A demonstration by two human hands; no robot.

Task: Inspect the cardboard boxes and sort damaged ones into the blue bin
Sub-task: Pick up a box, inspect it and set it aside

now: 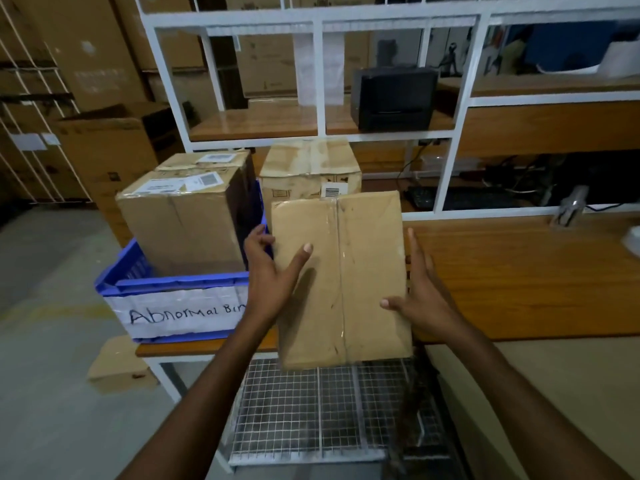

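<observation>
A: Count of boxes?

B: Five near at hand. One held box, tape strip down the middle of its broad face, which is turned up toward the camera. Two boxes in the blue bin: a front box with a shipping label on top, and a rear box close behind it, also labelled. One taped box on the wooden table, past the held one. One small box on the floor by the table leg. Large cartons stack at far left; number unclear.

A: Hands?

B: Two, both grasping the held box. Left hand: thumb on the face, fingers wrapped round the left edge. Right hand: thumb on the face low down, fingers along the right edge.

A: Where does the box sit?

B: In the air over the table's front edge, just right of the bin. Its lower end overhangs a wire mesh rack.

A: Surroundings?

B: Bin stands at the table's left end, with a white label reading "Abnormal Bin". A white frame closes the back of the table; a black printer sits on its shelf.

A: Room to move?

B: The two boxes nearly fill the bin and rise well above its rim. Bare wood lies right of the held box.
</observation>
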